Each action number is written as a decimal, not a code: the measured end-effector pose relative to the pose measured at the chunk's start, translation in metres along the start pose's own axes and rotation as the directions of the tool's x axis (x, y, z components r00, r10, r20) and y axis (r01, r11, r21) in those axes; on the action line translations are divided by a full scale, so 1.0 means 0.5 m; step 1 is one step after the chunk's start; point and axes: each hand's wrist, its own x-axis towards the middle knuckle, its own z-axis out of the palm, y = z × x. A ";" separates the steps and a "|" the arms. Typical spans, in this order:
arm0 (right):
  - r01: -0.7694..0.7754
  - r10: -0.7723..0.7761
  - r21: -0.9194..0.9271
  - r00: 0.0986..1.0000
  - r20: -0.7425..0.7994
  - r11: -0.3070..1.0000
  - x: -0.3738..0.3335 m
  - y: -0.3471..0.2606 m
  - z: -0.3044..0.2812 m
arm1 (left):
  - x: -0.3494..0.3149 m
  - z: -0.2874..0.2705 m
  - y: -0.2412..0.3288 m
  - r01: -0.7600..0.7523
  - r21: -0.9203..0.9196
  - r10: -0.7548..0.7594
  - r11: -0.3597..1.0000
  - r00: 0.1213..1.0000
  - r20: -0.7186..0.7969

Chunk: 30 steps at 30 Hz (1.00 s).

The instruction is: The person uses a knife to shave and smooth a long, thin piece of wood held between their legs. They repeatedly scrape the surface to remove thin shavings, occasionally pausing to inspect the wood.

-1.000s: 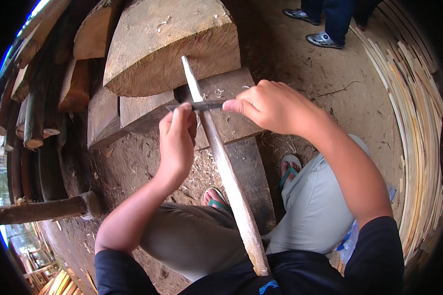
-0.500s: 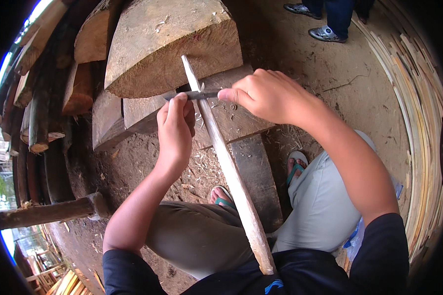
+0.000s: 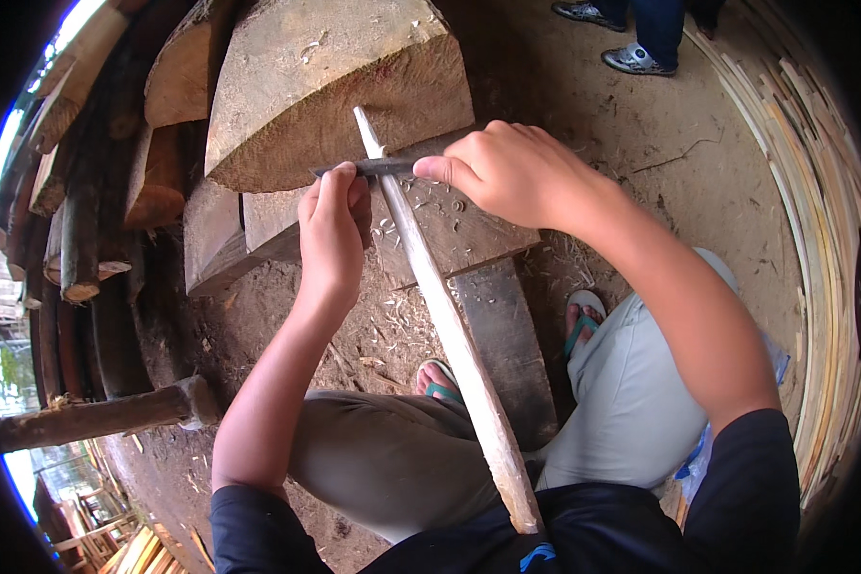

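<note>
A long pale stick, stripped of bark, slants from my belly up to the sawn face of a big wood block. Across its upper part lies a dark knife blade. My left hand pinches the blade's left end between thumb and fingers. At the other end my right hand is closed round the knife, its thumb pointing along it; the handle is hidden in the fist. A small curl of shaving stands on the stick just ahead of the blade.
Thick planks strewn with shavings lie under the block. Logs are stacked at the left, above a round pole. Thin wood strips line the right side. Another person's shoes stand at the far right.
Both hands have slid the knife slightly up the stick, toward the block. The stick stays in about the same place.
</note>
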 end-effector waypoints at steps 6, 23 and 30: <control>0.023 -0.023 -0.002 1.000 -0.018 1.000 -0.009 0.013 0.008 | -0.019 0.002 -0.006 0.034 0.071 -0.034 0.997 0.999 -0.003; 0.017 -0.047 0.208 0.989 0.139 0.978 -0.039 0.035 0.008 | -0.092 0.023 0.020 0.103 0.104 -0.104 0.989 0.995 0.004; 0.120 -0.148 0.199 0.980 0.132 0.973 -0.012 0.069 0.023 | -0.092 0.034 0.000 0.049 0.120 -0.043 0.992 0.998 -0.049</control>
